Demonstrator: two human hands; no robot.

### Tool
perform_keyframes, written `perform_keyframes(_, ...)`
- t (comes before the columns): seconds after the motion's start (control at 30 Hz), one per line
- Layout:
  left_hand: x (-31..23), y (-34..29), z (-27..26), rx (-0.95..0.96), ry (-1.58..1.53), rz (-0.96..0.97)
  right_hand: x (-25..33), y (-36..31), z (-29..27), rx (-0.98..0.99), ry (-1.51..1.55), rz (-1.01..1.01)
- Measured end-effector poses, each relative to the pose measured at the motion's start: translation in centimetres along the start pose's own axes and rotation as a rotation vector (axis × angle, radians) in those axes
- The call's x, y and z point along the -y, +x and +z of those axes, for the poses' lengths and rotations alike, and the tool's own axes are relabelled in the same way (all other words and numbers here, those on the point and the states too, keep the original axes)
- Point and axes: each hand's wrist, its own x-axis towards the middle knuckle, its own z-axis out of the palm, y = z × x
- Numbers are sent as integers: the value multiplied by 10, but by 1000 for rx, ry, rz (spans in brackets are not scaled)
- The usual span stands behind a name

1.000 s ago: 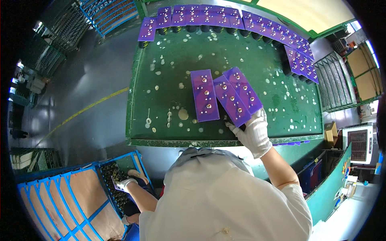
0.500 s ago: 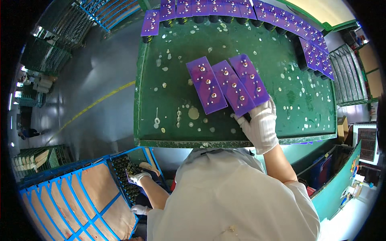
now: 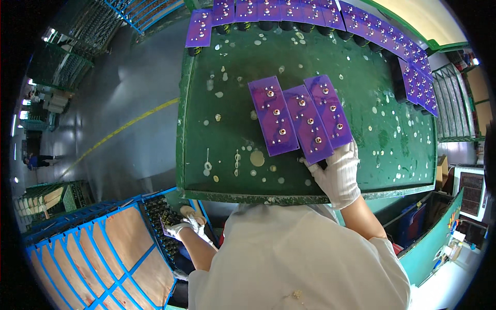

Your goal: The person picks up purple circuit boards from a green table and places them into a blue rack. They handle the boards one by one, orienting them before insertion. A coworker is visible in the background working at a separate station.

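We rest our gloved right hand (image 3: 338, 173) flat, fingers spread, on three purple boards (image 3: 300, 118) lying just ahead. Our left hand (image 3: 182, 226) grips a dark part in the blue crate (image 3: 103, 258).

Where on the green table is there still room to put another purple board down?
The green table is bare on its left side, between its left rim and the three purple boards. There is bare room too on the right, between the right hand and the right rim. The far edge is crowded with a row of purple boards.
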Motion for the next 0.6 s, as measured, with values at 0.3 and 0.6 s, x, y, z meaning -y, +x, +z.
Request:
perform_keyframes(0.3, -8, 2, -11, -37, 26, 7, -2, 4, -4, 6, 57, -20)
perform_keyframes(0.6, -21, 31, -65, -161, 104, -26, -1, 6, -3, 35, 88, -10)
